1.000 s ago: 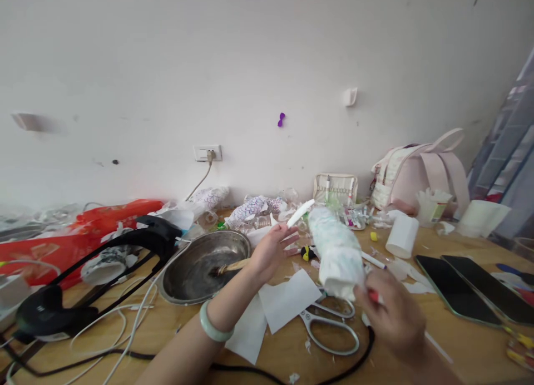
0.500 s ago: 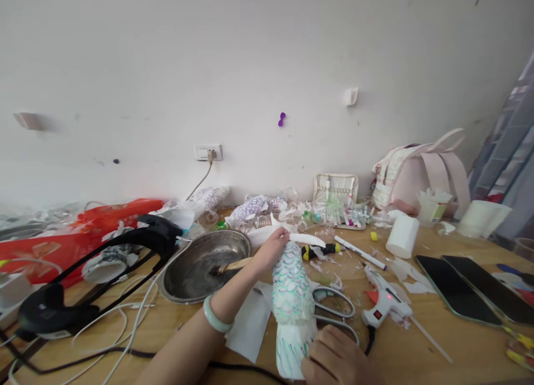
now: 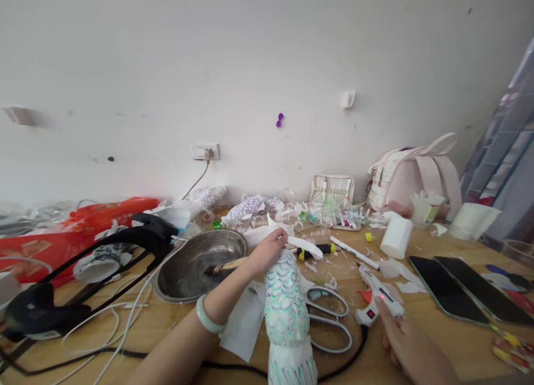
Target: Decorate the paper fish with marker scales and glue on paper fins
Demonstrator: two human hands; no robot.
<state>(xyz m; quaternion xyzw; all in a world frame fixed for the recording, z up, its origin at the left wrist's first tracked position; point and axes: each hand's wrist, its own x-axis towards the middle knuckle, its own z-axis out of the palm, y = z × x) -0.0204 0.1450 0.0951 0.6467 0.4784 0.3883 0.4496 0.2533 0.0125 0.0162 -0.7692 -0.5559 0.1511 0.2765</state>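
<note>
My left hand (image 3: 270, 251), a pale bangle on its wrist, is closed on the far end of a paper-covered fish body (image 3: 287, 304). Green and purple scales are drawn on it, and its near end runs to the bottom edge of the view. White strips (image 3: 306, 246) stick out by my left fingers. Over the table at right, my right hand (image 3: 411, 340) is at a white glue gun (image 3: 369, 312), forefinger stretched over its body and the other fingers curled loosely. Grey-handled scissors (image 3: 334, 332) lie between the fish body and the glue gun.
A metal basin (image 3: 167, 287) with a brush (image 3: 227, 266) stands at left, near a black headset (image 3: 33, 312) and cables. Two phones (image 3: 446, 296), a white roll (image 3: 396, 237) and a marker (image 3: 354, 253) lie right. Scraps and a pink backpack (image 3: 404, 182) are behind.
My right hand has left the near end of the fish body and moved right to the glue gun. My left hand keeps its hold. The view has shifted slightly.
</note>
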